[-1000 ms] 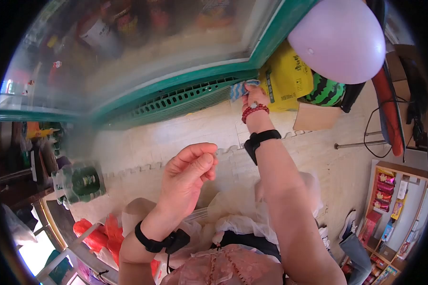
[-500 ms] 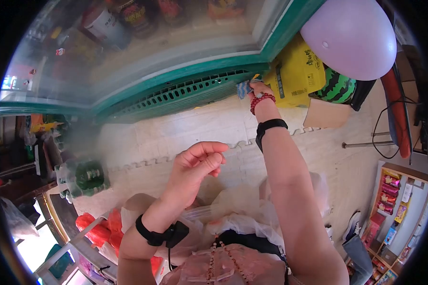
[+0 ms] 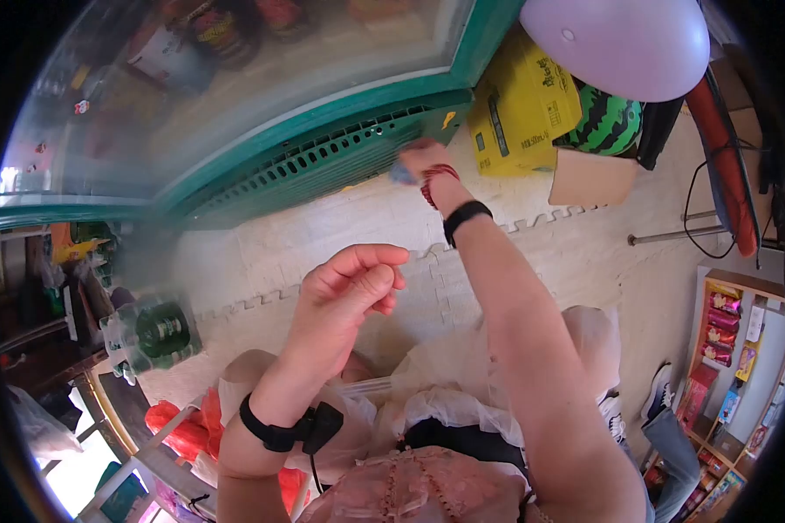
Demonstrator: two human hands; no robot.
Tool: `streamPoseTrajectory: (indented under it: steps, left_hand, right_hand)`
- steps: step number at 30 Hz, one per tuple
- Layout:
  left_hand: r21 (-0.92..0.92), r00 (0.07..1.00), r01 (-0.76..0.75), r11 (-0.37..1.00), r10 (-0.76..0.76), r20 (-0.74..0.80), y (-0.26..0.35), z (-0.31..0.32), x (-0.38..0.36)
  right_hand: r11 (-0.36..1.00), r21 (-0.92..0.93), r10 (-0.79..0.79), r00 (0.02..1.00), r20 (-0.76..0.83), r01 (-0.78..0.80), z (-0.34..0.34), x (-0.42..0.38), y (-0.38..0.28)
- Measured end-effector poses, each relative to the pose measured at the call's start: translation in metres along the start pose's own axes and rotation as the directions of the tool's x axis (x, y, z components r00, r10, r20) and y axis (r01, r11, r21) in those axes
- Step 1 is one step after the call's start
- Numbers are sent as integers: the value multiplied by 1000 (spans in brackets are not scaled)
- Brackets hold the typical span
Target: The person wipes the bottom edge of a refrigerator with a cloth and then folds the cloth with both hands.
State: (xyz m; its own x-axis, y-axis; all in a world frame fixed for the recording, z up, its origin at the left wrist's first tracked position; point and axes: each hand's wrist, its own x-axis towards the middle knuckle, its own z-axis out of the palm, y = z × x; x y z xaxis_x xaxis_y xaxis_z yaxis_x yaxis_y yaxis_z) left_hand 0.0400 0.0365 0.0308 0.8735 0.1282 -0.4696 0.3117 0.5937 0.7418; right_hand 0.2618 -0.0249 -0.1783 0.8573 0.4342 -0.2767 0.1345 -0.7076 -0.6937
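My right hand point(image 3: 426, 159), smeared by motion, holds a small blue-and-white cloth point(image 3: 401, 173) against or close to the green vented panel point(image 3: 323, 159) under the glass-fronted cabinet point(image 3: 323, 61). A red bead bracelet and a black band are on that wrist. Lower and to the left, my left hand point(image 3: 353, 283) hangs over the pale floor mats point(image 3: 436, 288). Its fingers are curled in toward the thumb, and nothing shows between them. A black band with a small device is on the left wrist.
A yellow box point(image 3: 523, 113), a watermelon-patterned ball point(image 3: 606, 122) and a light purple balloon point(image 3: 624, 44) are at upper right. Packed green bottles point(image 3: 157, 331) stand at left. A snack shelf point(image 3: 741, 366) and another person's leg point(image 3: 672, 462) show at lower right.
My right hand has moved left with the cloth, away from the yellow box and along the green panel. My left hand keeps nearly the same pose. The view has shifted slightly.
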Motion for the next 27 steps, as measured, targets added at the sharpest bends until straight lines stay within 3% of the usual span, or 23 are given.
streamPoseTrajectory:
  steps: [1,2,3,4,5,6,7,8,9,10,11,12,13,15,17,18,20,21,22,23,24,26,27]
  left_hand:
    - [10,1000,13,1000,-13,-8,0,1,-1]
    - [8,1000,21,1000,-21,-5,-2,1,0]
    - [27,999,34,999,-34,-2,-3,0,4]
    - [41,999,50,998,-50,-1,-7,-1,6]
    - [30,998,59,998,-59,-2,-14,2,7]
    - [-20,986,98,995,-100,-132,-22,8,10]
    - [-74,956,123,990,-139,-258,-30,13,13]
    - [-29,953,182,983,-183,-240,-40,15,14]
    - [9,982,155,988,-154,-112,-49,19,14]
    - [19,995,96,995,-95,-44,-56,28,14]
    - [27,999,32,999,-33,27,-60,39,15]
    - [24,999,28,999,-29,31,-62,50,13]
    - [18,992,63,998,-65,105,-62,62,10]
    - [12,979,109,994,-109,174,-64,73,6]
    - [108,787,137,985,-174,592,-64,74,5]
    - [104,789,134,986,-170,590,-68,74,2]
    - [0,553,258,966,-147,820,-78,73,-8]
    - [-6,555,247,969,-137,821,-79,73,-14]
    - [4,448,320,947,-155,881,-81,73,-21]
    - [25,333,391,920,-166,928,-83,72,-29]
    - [23,334,383,924,-161,929,-88,70,-37]
    - [221,276,275,936,-297,914,-95,64,-45]
    - [219,280,261,940,-291,915,-92,63,-42]
  right_hand:
    - [961,-247,-51,960,276,122,6,-1,-15]
    - [850,-433,-24,844,536,299,8,-3,-33]
    - [846,-407,41,720,693,344,2,-24,-59]
    - [778,-337,12,523,852,531,17,-28,-69]
    - [673,-154,-202,380,903,724,1,-46,-99]
    - [715,-29,-219,263,940,698,-23,-61,-135]
    - [680,142,-408,210,888,719,-30,-67,-152]
    - [720,265,-493,203,846,642,-40,-64,-171]
    - [791,218,-446,295,845,571,-61,-71,-197]
    - [875,364,-453,272,849,320,-70,-73,-211]
    - [854,463,-518,300,801,238,-81,-77,-227]
    - [781,508,-622,369,691,364,-93,-82,-239]
    - [781,502,-621,368,692,372,-90,-80,-245]
    - [659,742,-707,437,556,122,-75,-74,-258]
    - [656,730,-713,473,517,191,-68,-67,-259]
    - [653,710,-720,506,475,262,-64,-63,-259]
    - [660,663,-723,538,433,353,-56,-51,-253]
    - [745,584,-637,605,479,322,-62,-55,-248]
    - [820,499,-540,668,511,281,-72,-59,-239]
    - [811,540,-524,691,498,226,-75,-58,-226]
    - [796,580,-508,712,485,173,-78,-56,-210]
    - [666,730,-373,779,504,-153,-87,-64,-172]
    - [550,802,-316,831,458,-232,-81,-61,-143]
